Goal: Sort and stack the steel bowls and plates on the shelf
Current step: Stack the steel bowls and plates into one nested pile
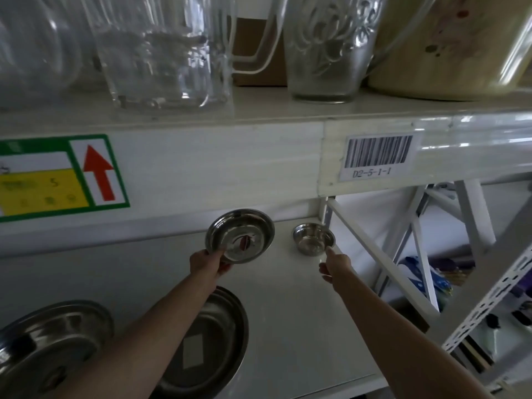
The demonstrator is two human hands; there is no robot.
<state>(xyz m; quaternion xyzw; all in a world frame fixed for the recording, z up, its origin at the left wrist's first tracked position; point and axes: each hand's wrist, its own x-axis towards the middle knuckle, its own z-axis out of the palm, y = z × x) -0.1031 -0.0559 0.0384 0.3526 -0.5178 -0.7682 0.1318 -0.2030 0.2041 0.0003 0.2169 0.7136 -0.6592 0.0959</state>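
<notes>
Nearest you, at 7 o'clock: large steel plate (49, 349), cut off by the frame edge. Second plate (221, 335), half hidden under your left forearm. Left hand (205, 264): grip clamped on a tilted steel dish (240, 234). Right hand (335, 266): a fingertip at the small steel bowl (313, 239) on the shelf (288, 326), at 1 o'clock; other fingers unclear.

We observed two bare forearms entering from the bottom edge of the head view, with no sleeve on either within the frame. The left hand (207, 263) and the right hand (335, 266) were both ungloved. We saw no ring, watch, bracelet or band on either wrist. The fingernails were too small and blurred for us to tell anything about them.
</notes>
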